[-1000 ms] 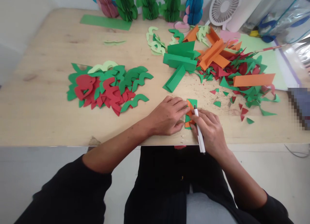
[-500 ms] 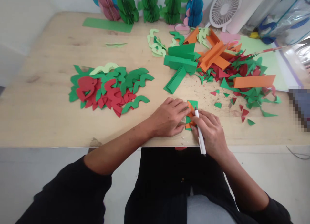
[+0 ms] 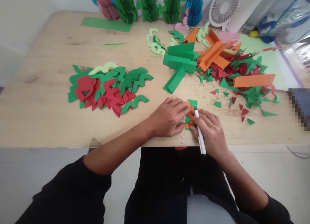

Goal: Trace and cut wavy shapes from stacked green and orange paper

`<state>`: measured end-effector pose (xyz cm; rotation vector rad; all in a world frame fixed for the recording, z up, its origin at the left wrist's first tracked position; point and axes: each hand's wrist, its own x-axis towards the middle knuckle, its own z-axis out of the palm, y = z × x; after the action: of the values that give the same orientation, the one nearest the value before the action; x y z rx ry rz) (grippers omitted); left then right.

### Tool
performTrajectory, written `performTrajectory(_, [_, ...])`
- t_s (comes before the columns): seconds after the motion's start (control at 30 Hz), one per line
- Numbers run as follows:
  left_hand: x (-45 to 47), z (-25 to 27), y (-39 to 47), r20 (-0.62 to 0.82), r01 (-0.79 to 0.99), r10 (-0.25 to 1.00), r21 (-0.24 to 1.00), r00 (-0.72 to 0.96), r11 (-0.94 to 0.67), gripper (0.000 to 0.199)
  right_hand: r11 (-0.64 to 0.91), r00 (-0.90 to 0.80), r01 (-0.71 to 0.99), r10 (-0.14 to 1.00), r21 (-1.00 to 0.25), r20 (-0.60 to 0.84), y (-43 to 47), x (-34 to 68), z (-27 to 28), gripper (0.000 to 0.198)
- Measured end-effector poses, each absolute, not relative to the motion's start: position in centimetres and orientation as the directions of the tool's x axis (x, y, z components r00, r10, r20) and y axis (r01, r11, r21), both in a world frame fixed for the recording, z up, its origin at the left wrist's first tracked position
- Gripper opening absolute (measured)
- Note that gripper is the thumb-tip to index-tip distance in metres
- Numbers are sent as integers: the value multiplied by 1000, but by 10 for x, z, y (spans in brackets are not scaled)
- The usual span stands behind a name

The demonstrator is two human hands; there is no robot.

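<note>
Near the table's front edge lies a small folded-looking green paper strip [image 3: 193, 103], with an orange wavy paper shape [image 3: 190, 106] on top of it. My left hand [image 3: 168, 117] grips their left side, fingers bent over the edge. At the right side my right hand [image 3: 213, 130] has a white pen [image 3: 201, 138] between thumb and fingers, its dark tip pointing away from me. Fingers of that hand also touch the papers, covering part of them.
Left of my hands is a pile of red and green wavy cutouts [image 3: 110, 88]. Folded green strips [image 3: 180, 62], folded orange strips [image 3: 213, 56] and red and green scraps [image 3: 252, 85] spread to the right. Honeycomb paper figures [image 3: 149, 7] and a white fan [image 3: 224, 8] stand behind.
</note>
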<state>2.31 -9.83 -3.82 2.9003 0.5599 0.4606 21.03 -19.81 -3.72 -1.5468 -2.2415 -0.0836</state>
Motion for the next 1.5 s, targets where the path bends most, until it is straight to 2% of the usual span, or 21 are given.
performTrajectory(0.57, [23,-37,-98,264,341,393,222,881,-913,38,392,-311,902,881,-182,356,-199,210,-37,15])
performTrajectory(0.9, [24,-38,-99,278,342,391,209,877,-916,46,393,-311,898,884,-195,348,-199,211,-39,16])
performTrajectory(1.3, [24,-38,-98,268,329,387,237,882,-914,45,391,-301,892,889,-228,345,-199,211,-40,25])
performTrajectory(1.5, [24,-38,-98,298,335,398,240,868,-911,46,385,-287,894,885,-229,367,-197,209,-39,21])
